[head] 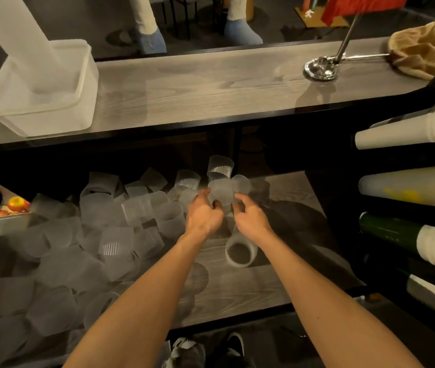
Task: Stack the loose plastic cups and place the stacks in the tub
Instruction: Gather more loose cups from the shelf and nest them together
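Head view shows the loose plastic cups (pixel 115 235) heaped on the lower shelf (pixel 237 288), both forearms stretched forward, left hand (pixel 203 213) and right hand (pixel 251 217) curled loosely around one cup (pixel 221 193), the tub (pixel 41 102) above.

Loose cups (pixel 115 243): frosted translucent plastic, some finely ribbed. Tub (pixel 41 102) at the upper shelf's left end: the same matt, cloudy plastic. Shelves (pixel 211 86): grey wood grain, semi-gloss. Stand base (pixel 320 69): polished metal. Bag (pixel 423 49): crumpled brown paper.
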Demonstrator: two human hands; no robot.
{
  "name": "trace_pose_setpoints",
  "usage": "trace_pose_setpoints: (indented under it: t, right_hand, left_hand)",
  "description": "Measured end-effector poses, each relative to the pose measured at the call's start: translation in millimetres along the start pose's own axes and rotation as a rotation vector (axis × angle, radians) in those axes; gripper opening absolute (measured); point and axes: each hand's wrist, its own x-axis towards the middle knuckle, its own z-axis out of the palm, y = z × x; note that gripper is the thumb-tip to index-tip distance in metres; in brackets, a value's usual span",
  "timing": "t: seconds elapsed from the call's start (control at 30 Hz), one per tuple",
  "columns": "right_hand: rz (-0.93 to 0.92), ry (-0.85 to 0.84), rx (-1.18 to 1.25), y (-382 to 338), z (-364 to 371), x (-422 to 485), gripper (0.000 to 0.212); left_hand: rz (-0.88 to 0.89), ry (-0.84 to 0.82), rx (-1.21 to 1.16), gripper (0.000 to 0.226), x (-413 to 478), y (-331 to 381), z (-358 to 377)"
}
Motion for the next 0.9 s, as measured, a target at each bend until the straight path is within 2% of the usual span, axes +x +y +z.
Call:
trace_pose_setpoints:
  t: [0.23, 0.5, 0.57, 0.77, 0.83, 0.9]
  right_hand:
    - [0.083, -0.048, 0.035, -11.6, 11.4, 30.8, 0.057]
    - [0.141, -0.034, 0.071, -7.7, 15.0, 38.3, 0.047]
    - [0.164, -0.042, 0.082, -7.8, 12.3, 36.3, 0.052]
    - [0.222, -0.18, 0.086, 6.6, 0.0, 23.4, 0.062]
    - [0.212, -0.184, 0.13, 12.8, -6.3, 18.6, 0.056]
    - [0.179, -0.171, 0.152, 15.7, -10.8, 15.1, 0.036]
  left_hand:
    - [-0.052, 0.0, 0.024, 0.052, 19.2, 6.9, 2.0]
    - [-0.08, -0.004, 0.037, 0.041, 23.0, 7.4, 6.0]
    - [-0.1, -0.019, 0.038, 0.042, 21.9, 8.2, 6.9]
    - [-0.155, -0.087, 0.13, 0.047, 14.9, 10.6, 11.3]
    - [-0.15, -0.1, 0.166, 0.049, 11.3, 12.2, 13.4]
    - [-0.141, -0.112, 0.171, 0.046, 7.0, 15.2, 14.2]
